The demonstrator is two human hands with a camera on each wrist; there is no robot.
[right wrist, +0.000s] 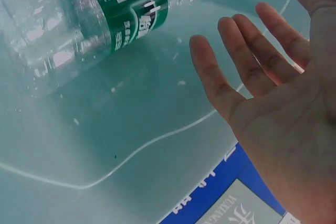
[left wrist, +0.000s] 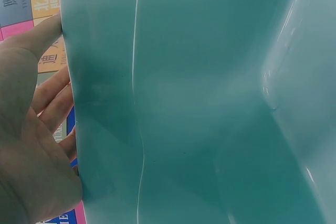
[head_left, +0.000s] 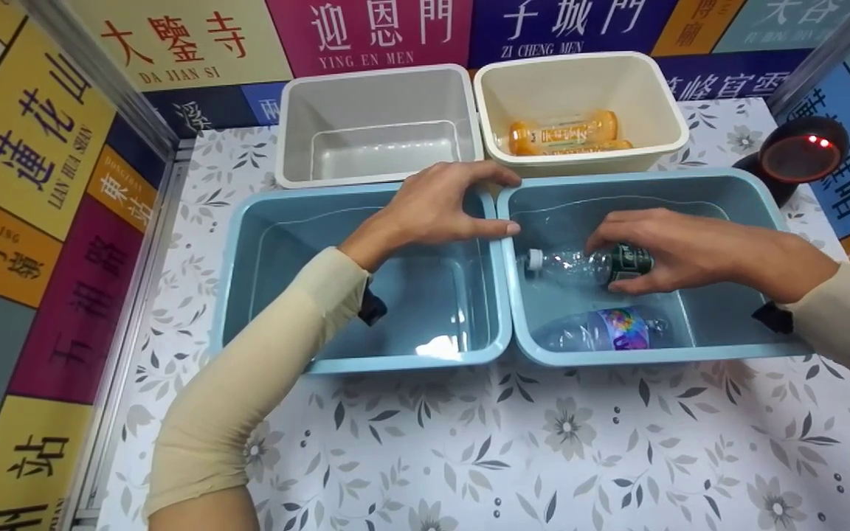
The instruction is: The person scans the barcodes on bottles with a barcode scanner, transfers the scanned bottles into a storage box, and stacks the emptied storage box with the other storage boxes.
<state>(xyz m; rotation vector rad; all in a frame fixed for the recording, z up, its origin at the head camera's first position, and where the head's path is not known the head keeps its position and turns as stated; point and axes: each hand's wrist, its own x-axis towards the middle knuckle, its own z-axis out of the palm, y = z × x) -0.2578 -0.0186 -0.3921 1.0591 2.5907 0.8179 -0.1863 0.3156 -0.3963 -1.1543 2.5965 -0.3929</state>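
My right hand (head_left: 690,247) reaches into the right blue bin (head_left: 657,358). Its fingers are spread over a clear plastic bottle with a green label (head_left: 572,267). In the right wrist view, a gap shows between the fingers and that bottle (right wrist: 131,9). A second clear bottle with a colourful purple label (head_left: 602,330) lies nearer the front of the same bin. Over the adjoining rims of the two blue bins is my left hand (head_left: 436,203), thumb and forefinger extended at the right bin's rim. The left wrist view shows this hand (left wrist: 37,129) beside the bin wall, holding nothing visible.
The left blue bin (head_left: 366,363) stands against the right one. Behind them are a grey bin (head_left: 377,88) and a cream bin (head_left: 580,74) holding orange bottles (head_left: 565,133). A dark device with red lights (head_left: 801,158) stands at the right. Printed panels border the floral tabletop (head_left: 543,450).
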